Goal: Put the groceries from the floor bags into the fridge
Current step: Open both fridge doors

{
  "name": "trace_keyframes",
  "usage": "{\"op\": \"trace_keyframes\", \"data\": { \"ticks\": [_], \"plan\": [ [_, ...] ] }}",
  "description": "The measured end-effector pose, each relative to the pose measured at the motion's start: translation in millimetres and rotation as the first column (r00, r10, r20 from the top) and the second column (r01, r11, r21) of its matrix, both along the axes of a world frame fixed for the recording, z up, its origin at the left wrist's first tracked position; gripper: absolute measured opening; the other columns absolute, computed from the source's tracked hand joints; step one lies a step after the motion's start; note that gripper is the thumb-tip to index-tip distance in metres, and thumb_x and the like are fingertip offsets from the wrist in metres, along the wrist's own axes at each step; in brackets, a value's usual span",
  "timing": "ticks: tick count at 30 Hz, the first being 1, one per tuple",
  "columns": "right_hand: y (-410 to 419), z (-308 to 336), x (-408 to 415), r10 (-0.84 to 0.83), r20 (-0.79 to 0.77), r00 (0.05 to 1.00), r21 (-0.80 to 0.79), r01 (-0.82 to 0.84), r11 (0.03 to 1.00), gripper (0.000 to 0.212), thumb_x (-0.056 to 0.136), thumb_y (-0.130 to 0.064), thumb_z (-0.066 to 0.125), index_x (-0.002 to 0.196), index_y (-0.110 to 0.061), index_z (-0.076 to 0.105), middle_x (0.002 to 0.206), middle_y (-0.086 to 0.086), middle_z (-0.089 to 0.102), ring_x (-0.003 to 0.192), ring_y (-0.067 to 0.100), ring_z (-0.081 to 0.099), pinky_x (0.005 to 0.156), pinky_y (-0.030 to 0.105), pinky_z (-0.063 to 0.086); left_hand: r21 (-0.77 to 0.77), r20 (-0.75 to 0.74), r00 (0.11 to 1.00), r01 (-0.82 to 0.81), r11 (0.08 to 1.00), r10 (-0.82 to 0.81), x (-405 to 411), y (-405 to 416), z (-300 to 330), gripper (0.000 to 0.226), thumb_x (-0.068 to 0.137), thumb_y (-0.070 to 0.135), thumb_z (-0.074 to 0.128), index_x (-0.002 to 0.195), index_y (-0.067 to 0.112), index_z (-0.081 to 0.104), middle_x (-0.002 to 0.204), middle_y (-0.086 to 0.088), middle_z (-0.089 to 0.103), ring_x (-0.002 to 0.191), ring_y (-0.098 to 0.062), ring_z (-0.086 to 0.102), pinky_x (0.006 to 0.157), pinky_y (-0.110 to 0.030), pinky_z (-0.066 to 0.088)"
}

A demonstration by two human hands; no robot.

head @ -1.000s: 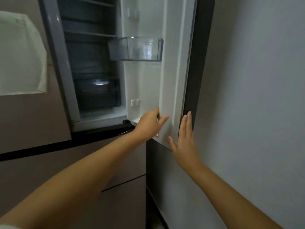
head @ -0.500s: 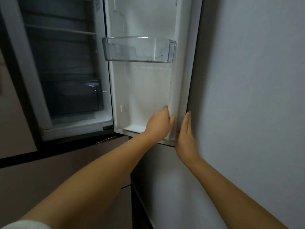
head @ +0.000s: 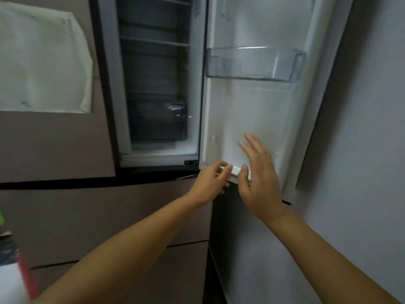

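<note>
A pale grey wall [head: 361, 128] fills the right of the frame; the fridge [head: 153, 84] stands at upper centre, its door [head: 258, 110] swung open toward the wall, a clear door bin [head: 254, 64] hanging high on its white inner face; a dark drawer [head: 156, 119] sits low in the dim interior; the left hand [head: 211, 181] curls its fingers round the door's bottom lip; the right hand [head: 259, 178] hovers just beside it, fingers spread and straight; a white sheet [head: 41, 60] lies at upper left.

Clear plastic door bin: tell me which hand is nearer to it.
Right. The right hand is raised, its fingers spread below the clear plastic door bin; the left hand sits lower, at the white fridge door's bottom edge.
</note>
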State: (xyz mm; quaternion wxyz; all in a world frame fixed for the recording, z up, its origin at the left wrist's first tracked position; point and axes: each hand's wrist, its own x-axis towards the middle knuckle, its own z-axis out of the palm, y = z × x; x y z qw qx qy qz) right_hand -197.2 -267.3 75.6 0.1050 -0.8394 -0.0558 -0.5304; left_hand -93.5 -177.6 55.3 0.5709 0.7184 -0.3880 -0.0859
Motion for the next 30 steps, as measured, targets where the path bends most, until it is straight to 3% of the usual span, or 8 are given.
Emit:
{"op": "trace_keyframes", "data": {
  "ticks": [2, 4, 7, 10, 14, 18, 24, 30],
  "plan": [
    [32, -1, 35, 0.141, -0.123, 0.982, 0.032, -0.138, 0.99, 0.044, 0.089, -0.009, 0.037, 0.132, -0.005, 0.047, 0.139, 0.013, 0.048, 0.131, 0.019, 0.04, 0.112, 0.029, 0.03, -0.025, -0.229, 0.964, -0.144, 0.989, 0.134, 31, 42, -19, 0.033, 0.1, 0.031, 0.041, 0.108, 0.004, 0.059, 0.086, -0.011, 0.062, 0.069, -0.014, 0.06, 0.052, -0.019, 0.05],
    [62, -8, 75, 0.234, -0.284, 0.93, 0.12, -0.208, 0.971, 0.042, 0.092, -0.011, 0.037, 0.132, -0.009, 0.049, 0.137, 0.008, 0.049, 0.126, 0.016, 0.044, 0.107, 0.027, 0.036, -0.105, -0.522, 0.814, -0.358, 0.928, 0.255, 64, 85, -33, 0.036, 0.101, 0.029, 0.037, 0.111, 0.0, 0.056, 0.081, -0.012, 0.061, 0.066, -0.018, 0.06, 0.053, -0.025, 0.052],
    [102, -18, 141, 0.289, -0.448, 0.846, 0.215, -0.212, 0.953, 0.039, 0.098, -0.016, 0.041, 0.137, -0.015, 0.043, 0.14, 0.002, 0.043, 0.125, 0.016, 0.045, 0.097, 0.022, 0.037, -0.211, -0.839, 0.51, -0.625, 0.752, 0.188, 107, 150, -46, 0.046, 0.103, 0.031, 0.03, 0.131, -0.004, 0.042, 0.117, -0.025, 0.058, 0.106, -0.036, 0.059, 0.081, -0.039, 0.048],
    [145, -12, 205, 0.376, -0.491, 0.786, 0.332, -0.23, 0.915, 0.048, 0.1, -0.027, 0.04, 0.146, -0.016, 0.03, 0.15, 0.003, 0.033, 0.136, 0.018, 0.035, 0.106, 0.026, 0.029, -0.252, -0.903, 0.41, -0.744, 0.618, 0.126, 146, 205, -49, 0.062, 0.101, 0.044, 0.029, 0.141, -0.002, 0.029, 0.141, -0.024, 0.043, 0.129, -0.035, 0.046, 0.096, -0.041, 0.042],
    [198, 6, 269, 0.5, -0.46, 0.733, 0.521, -0.233, 0.821, 0.066, 0.097, -0.041, 0.043, 0.151, -0.014, 0.016, 0.155, 0.007, 0.022, 0.141, 0.021, 0.027, 0.115, 0.037, 0.027, -0.317, -0.936, 0.35, -0.811, 0.491, -0.026, 186, 235, -42, 0.071, 0.096, 0.054, 0.033, 0.147, 0.006, 0.026, 0.15, -0.016, 0.035, 0.138, -0.028, 0.036, 0.114, -0.042, 0.029],
    [222, 7, 295, 0.448, -0.387, 0.806, 0.591, -0.156, 0.791, 0.056, 0.098, -0.037, 0.044, 0.14, -0.004, 0.03, 0.144, 0.014, 0.035, 0.129, 0.028, 0.042, 0.098, 0.03, 0.037, -0.415, -0.908, 0.347, -0.815, 0.403, -0.233, 198, 234, -44, 0.08, 0.09, 0.062, 0.04, 0.149, 0.012, 0.022, 0.155, -0.014, 0.024, 0.142, -0.029, 0.028, 0.116, -0.044, 0.025],
    [217, 1, 294, 0.421, -0.386, 0.821, 0.577, -0.141, 0.804, 0.055, 0.097, -0.04, 0.045, 0.142, -0.011, 0.032, 0.139, 0.013, 0.043, 0.122, 0.027, 0.049, 0.098, 0.038, 0.044, -0.379, -0.925, 0.347, -0.836, 0.397, -0.155, 199, 229, -45, 0.076, 0.087, 0.066, 0.039, 0.144, 0.017, 0.033, 0.15, -0.012, 0.036, 0.137, -0.03, 0.037, 0.112, -0.047, 0.034],
    [212, -9, 279, 0.431, -0.435, 0.791, 0.528, -0.164, 0.833, 0.063, 0.098, -0.031, 0.045, 0.151, -0.031, 0.011, 0.142, 0.008, 0.044, 0.125, 0.025, 0.049, 0.102, 0.045, 0.045, -0.364, -0.926, 0.373, -0.843, 0.395, -0.056, 187, 229, -40, 0.072, 0.09, 0.064, 0.035, 0.141, 0.015, 0.038, 0.146, -0.009, 0.043, 0.134, -0.028, 0.042, 0.108, -0.044, 0.039]
  ]
}}
